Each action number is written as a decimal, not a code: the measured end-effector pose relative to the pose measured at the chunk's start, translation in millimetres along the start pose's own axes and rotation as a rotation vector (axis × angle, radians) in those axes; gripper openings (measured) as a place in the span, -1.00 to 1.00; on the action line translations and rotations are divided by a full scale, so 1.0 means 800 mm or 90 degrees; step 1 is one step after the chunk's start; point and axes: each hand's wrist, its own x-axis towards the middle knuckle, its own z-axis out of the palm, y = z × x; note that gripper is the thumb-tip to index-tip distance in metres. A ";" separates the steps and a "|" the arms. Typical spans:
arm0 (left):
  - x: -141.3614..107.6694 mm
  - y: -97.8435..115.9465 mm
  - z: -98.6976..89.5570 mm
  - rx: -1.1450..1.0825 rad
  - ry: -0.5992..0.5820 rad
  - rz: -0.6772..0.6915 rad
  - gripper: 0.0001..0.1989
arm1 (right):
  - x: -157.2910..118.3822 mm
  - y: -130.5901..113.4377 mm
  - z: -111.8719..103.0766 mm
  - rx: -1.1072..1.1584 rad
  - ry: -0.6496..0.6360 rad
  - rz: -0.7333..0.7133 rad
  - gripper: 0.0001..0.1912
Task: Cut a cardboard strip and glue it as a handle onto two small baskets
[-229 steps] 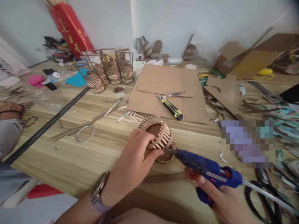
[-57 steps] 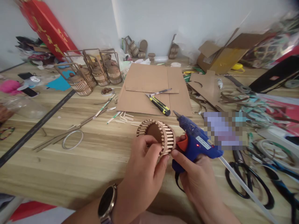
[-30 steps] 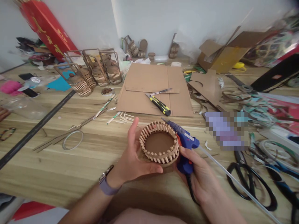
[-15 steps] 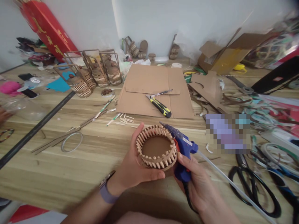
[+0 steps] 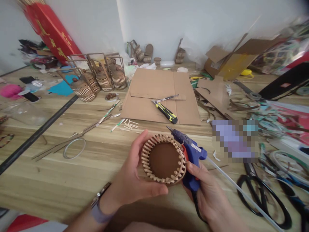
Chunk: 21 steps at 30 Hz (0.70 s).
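Note:
A small round basket (image 5: pixel 150 172) with a brown base and a ring of short wooden sticks is tilted so I look into it. My left hand (image 5: pixel 131 178) grips it from the left, thumb along the near side and fingers behind the far left wall. In my right hand (image 5: pixel 205 183) is a blue hot glue gun (image 5: pixel 190 145), its nozzle pointing up and left past the basket's far right rim. A long pale glue stick (image 5: pixel 231 183) sticks out of its rear. My right thumb and fingertips lie close against the basket's right side; whether they touch it I cannot tell.
A yellow-and-black utility knife (image 5: pixel 166 112) and a pen (image 5: pixel 169 97) lie on cardboard (image 5: pixel 149 80) ahead. Short sticks (image 5: pixel 129 124) lie nearer. Finished lidded baskets (image 5: pixel 83 90) with handles stand back left. Black scissors (image 5: pixel 263 196) and cluttered strips are at right.
The basket has tipped further toward me, showing more of its inside base. My left wrist has shifted left and down. The glue gun has moved slightly right and down.

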 end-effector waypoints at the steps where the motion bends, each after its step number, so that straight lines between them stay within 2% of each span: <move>1: 0.001 0.003 -0.004 0.022 -0.002 -0.009 0.09 | 0.000 0.000 -0.001 0.004 -0.010 0.020 -0.67; 3: 0.003 0.011 -0.010 0.087 -0.027 -0.036 0.09 | -0.001 0.001 -0.003 0.021 -0.025 0.071 -0.66; 5: 0.006 0.019 -0.015 0.170 -0.062 -0.053 0.09 | -0.002 0.002 -0.005 0.014 -0.035 0.083 -0.67; 8: 0.011 0.027 -0.017 0.263 -0.098 -0.023 0.12 | -0.003 0.002 -0.007 -0.002 -0.066 0.093 -0.66; 10: 0.012 0.027 -0.017 0.276 -0.119 -0.003 0.09 | -0.004 0.000 -0.008 -0.012 -0.079 0.094 -0.66; 15: 0.009 0.021 -0.013 0.202 -0.129 -0.037 0.03 | -0.004 -0.005 -0.012 -0.053 -0.103 0.094 -0.67; 19: 0.007 0.014 -0.013 0.056 -0.082 -0.083 -0.06 | -0.003 -0.006 -0.012 -0.050 -0.108 0.088 -0.70; 21: 0.007 0.012 -0.014 0.051 -0.051 -0.091 -0.06 | -0.001 -0.004 -0.011 -0.035 -0.086 0.079 -0.69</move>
